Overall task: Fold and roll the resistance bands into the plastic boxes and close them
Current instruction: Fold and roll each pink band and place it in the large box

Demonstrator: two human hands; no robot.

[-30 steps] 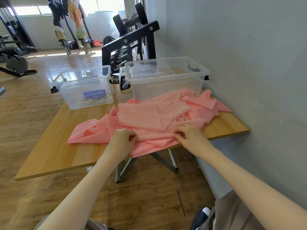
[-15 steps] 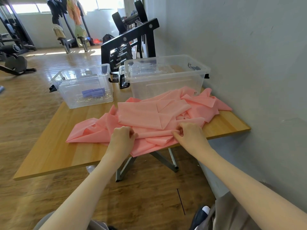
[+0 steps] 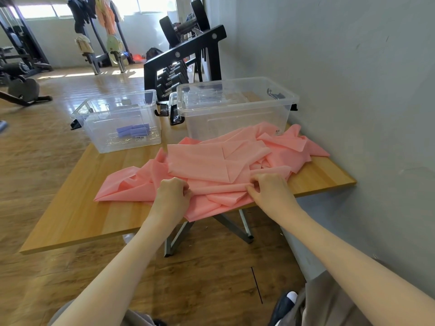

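Hands barely shift from a second ago: left hand point(image 3: 173, 196) and right hand point(image 3: 270, 192) pinch the crumpled pink stretchy resistance band point(image 3: 211, 165) on the wooden counter point(image 3: 70, 220), before the large clear plastic box point(image 3: 235, 109); folding remains unstarted.

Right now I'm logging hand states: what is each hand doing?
Left hand: pinching the pink band at its near fold.
Right hand: pinching the same band.
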